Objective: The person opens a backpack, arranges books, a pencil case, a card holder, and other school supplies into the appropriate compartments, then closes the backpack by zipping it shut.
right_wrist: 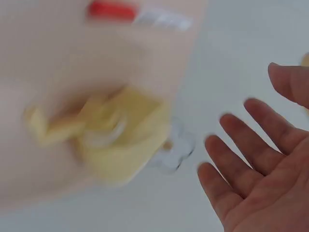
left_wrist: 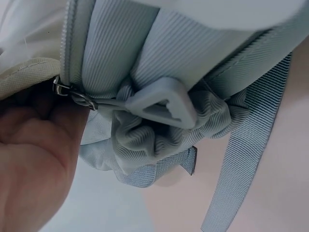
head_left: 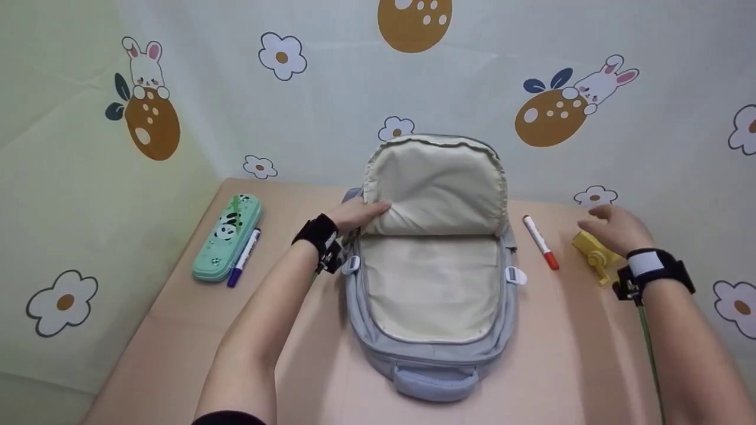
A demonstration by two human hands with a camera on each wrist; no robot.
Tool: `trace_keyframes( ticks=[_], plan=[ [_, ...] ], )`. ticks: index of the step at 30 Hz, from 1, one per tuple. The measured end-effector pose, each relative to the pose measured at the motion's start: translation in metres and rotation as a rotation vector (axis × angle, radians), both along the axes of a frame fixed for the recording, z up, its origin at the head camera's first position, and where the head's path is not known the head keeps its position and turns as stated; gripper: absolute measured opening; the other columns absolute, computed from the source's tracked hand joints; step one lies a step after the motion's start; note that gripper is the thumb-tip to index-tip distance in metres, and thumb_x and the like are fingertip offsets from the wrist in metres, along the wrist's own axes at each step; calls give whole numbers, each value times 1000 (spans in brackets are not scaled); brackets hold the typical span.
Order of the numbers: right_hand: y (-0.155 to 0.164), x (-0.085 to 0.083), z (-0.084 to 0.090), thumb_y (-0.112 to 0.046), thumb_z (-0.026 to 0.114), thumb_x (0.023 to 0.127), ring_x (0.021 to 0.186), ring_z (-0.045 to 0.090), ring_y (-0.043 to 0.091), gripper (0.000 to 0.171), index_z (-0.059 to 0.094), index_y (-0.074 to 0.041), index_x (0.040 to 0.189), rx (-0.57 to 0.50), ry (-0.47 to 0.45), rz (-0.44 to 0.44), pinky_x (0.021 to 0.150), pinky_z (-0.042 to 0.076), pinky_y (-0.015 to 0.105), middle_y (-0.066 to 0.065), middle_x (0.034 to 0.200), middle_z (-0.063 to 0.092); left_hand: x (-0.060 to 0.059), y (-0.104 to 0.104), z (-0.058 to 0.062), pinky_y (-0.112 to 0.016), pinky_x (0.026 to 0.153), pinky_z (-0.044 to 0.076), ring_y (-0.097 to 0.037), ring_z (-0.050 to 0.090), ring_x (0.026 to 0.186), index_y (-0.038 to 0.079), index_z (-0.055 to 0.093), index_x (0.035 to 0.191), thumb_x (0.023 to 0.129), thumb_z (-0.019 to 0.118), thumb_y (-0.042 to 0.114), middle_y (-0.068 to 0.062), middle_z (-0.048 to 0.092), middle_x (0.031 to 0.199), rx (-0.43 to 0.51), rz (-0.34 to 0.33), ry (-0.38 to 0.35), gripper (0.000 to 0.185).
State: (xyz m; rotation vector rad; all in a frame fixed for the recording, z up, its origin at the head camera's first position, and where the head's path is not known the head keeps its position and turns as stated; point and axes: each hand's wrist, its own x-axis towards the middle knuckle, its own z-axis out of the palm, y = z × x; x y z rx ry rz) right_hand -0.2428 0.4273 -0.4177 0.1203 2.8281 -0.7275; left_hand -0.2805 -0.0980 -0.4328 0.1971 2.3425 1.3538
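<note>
A light blue backpack (head_left: 434,348) lies open on the table, its cream-lined flap (head_left: 437,183) folded up toward the wall. My left hand (head_left: 367,212) grips the flap's left edge; in the left wrist view that hand (left_wrist: 36,164) sits beside the zipper pull (left_wrist: 72,93) and a plastic buckle (left_wrist: 161,102). My right hand (head_left: 598,222) hovers with fingers spread just above a yellow object (head_left: 592,250) on the right. In the right wrist view the fingers (right_wrist: 260,145) are straight and hold nothing, and the yellow object (right_wrist: 116,140) is blurred.
A red-capped marker (head_left: 540,242) lies between the backpack and the yellow object. At the left are a green panda pencil case (head_left: 227,237) and a purple-capped marker (head_left: 243,258). A patterned cloth wall (head_left: 331,94) stands close behind the pink table (head_left: 579,354).
</note>
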Motion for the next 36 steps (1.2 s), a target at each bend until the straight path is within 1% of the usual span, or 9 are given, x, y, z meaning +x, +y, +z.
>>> trace_keyframes(
  ticks=[4,8,11,13,16,21,27,32,36],
  plan=[
    [20,0,-22,-46,65,96,127,34,62,95,20,15,153,105,-13,-66,104,33,74,47,145,26,1,0,0,-29,65,38,-15,44,67,13,55,88,101,56,52,2,45,74,-2,7,5,42],
    [34,-2,-42,-41,74,88,123,32,61,110,5,12,156,99,-41,-108,102,32,76,48,146,17,1,1,-2,-29,66,39,-15,46,69,14,56,88,100,56,54,2,47,76,-6,7,11,42],
    [41,-4,-52,-42,74,87,123,29,62,117,-5,10,156,77,-73,-116,103,30,78,48,148,11,2,1,-4,-29,67,41,-15,48,69,13,56,87,100,57,53,2,48,75,19,9,-11,42],
    [43,-6,-56,-45,73,88,122,30,61,118,-6,11,155,64,-89,-112,103,31,77,49,147,12,2,1,-4,-28,67,41,-15,50,70,12,58,87,101,57,51,1,50,76,46,10,-30,41],
    [45,-8,-59,-44,69,91,118,34,57,112,-2,15,154,11,-126,-129,103,35,73,46,142,23,2,1,-4,-28,67,41,-14,50,72,11,60,90,101,57,50,1,51,78,74,8,-50,40],
    [43,-8,-60,-36,67,94,117,37,55,100,4,14,154,-67,-172,-195,102,39,70,42,141,30,2,0,-4,-27,66,39,-14,48,71,12,61,93,101,58,49,2,50,78,75,7,-51,39],
    [44,-2,-58,-35,66,95,115,41,53,97,7,13,155,-53,-156,-226,102,41,68,42,141,32,2,3,-4,-29,69,40,-14,48,71,13,62,93,101,59,50,3,50,78,81,-7,-47,38],
    [40,-1,-47,-36,65,97,112,44,54,90,16,15,152,6,-81,-185,99,43,69,41,137,37,2,1,-3,-29,70,41,-15,49,73,13,59,92,101,57,52,1,50,79,51,-10,-42,39],
    [32,-2,-27,-40,65,98,109,48,54,86,25,17,148,59,33,-110,96,44,69,41,131,43,1,-1,0,-28,74,44,-16,53,78,11,60,96,102,58,47,-1,54,86,81,-5,-67,37]
  ],
)
